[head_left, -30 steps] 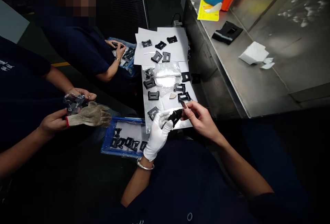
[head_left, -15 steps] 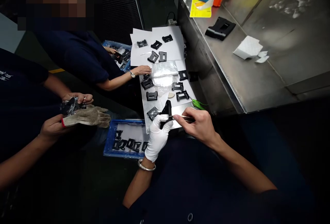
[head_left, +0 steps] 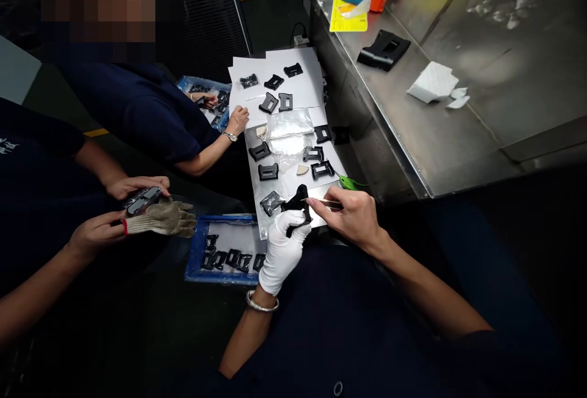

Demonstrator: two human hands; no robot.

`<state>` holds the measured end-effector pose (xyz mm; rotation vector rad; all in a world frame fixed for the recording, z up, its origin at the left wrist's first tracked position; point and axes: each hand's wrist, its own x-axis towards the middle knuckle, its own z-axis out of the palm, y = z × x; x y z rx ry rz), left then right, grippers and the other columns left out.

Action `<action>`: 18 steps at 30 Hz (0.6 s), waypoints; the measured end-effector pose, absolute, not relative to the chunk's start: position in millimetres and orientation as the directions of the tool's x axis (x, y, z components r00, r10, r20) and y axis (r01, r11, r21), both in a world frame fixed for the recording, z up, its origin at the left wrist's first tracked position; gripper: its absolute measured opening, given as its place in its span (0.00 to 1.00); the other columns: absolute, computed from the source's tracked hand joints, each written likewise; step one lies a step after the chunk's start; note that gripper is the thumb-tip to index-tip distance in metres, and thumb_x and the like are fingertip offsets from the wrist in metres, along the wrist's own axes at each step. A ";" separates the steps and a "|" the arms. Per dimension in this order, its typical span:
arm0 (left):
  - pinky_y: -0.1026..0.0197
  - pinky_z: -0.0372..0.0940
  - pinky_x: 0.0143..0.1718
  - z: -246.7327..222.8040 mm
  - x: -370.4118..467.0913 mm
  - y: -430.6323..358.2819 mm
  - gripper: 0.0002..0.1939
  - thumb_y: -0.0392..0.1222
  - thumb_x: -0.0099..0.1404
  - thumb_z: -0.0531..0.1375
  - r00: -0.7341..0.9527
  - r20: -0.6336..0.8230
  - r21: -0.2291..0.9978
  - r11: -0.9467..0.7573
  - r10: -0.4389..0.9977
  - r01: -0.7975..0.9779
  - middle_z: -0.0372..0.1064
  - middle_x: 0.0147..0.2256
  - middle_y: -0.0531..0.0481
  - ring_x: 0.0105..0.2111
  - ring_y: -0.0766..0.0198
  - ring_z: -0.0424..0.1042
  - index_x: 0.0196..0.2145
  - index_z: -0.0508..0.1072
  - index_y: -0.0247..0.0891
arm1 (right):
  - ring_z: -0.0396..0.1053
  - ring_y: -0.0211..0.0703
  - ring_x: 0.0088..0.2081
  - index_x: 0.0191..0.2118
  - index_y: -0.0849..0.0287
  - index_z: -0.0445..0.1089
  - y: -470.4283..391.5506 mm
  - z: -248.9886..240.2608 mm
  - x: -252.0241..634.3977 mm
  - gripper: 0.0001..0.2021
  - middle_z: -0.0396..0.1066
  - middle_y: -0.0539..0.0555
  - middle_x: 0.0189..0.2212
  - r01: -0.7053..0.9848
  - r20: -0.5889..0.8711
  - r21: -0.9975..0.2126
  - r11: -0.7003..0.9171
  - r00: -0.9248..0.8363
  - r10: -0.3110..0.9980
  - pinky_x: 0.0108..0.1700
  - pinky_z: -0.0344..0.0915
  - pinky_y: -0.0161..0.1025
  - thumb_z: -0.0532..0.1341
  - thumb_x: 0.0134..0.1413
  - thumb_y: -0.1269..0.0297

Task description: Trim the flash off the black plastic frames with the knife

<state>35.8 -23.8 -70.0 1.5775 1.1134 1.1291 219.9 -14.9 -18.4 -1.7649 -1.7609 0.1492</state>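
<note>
Now left fingers point(head_left: 288, 217) clamp the newly turned black part point(head_left: 294, 202); right fingers point(head_left: 320, 210) pinch a thin tool point(head_left: 331, 203).

The left grip point(head_left: 285, 245) is covered by a white glove point(head_left: 274, 269) in smooth, matt cloth, and a shiny metal bracelet point(head_left: 262, 304) is worn below it. The black part point(head_left: 301, 194) that's held there looks like plastic, mostly dull tbh. Polished-looking metal can be seen on the thin tool point(head_left: 331, 203). The smaller surface point(head_left: 265, 225) is made of bright, reflective metal, partly covered by matt white paper sheets point(head_left: 305, 93), with super glossy clear plastic bags point(head_left: 290, 124) laid on top. The blue tray point(head_left: 195, 257) is edged with shiny plastic. The bigger surface point(head_left: 458, 147) is built from smooth, marked metal. Rough knitted cloth is seen on the greyish glove point(head_left: 165, 217).
</note>
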 end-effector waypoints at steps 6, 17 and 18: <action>0.49 0.73 0.49 -71.2 33.2 -29.6 0.03 0.37 0.67 0.64 0.245 0.203 0.965 -0.236 0.948 0.115 0.77 0.42 0.45 0.44 0.56 0.78 0.39 0.74 0.39 | 0.62 0.36 0.21 0.23 0.57 0.67 -4.7 -17.8 231.1 0.27 0.68 0.51 0.18 0.866 0.346 -0.495 0.071 0.121 0.930 0.26 0.48 0.37 0.59 0.63 0.38; 0.44 0.72 0.52 -63.2 24.6 -16.6 0.04 0.33 0.66 0.64 0.360 0.371 0.909 -0.415 0.856 0.050 0.79 0.40 0.47 0.45 0.55 0.78 0.35 0.72 0.41 | 0.70 0.38 0.30 0.44 0.58 0.76 3.7 -9.8 238.3 0.19 0.76 0.53 0.33 0.355 0.013 -0.934 0.042 -0.085 0.996 0.33 0.64 0.36 0.62 0.62 0.46; 0.44 0.72 0.53 -62.2 25.7 -16.4 0.03 0.35 0.67 0.63 0.361 0.347 0.920 -0.389 0.866 0.051 0.79 0.40 0.46 0.46 0.55 0.78 0.35 0.73 0.41 | 0.72 0.40 0.33 0.47 0.58 0.76 2.6 -9.1 236.3 0.20 0.77 0.54 0.38 0.267 0.000 -0.963 0.039 -0.144 0.990 0.34 0.66 0.37 0.64 0.61 0.47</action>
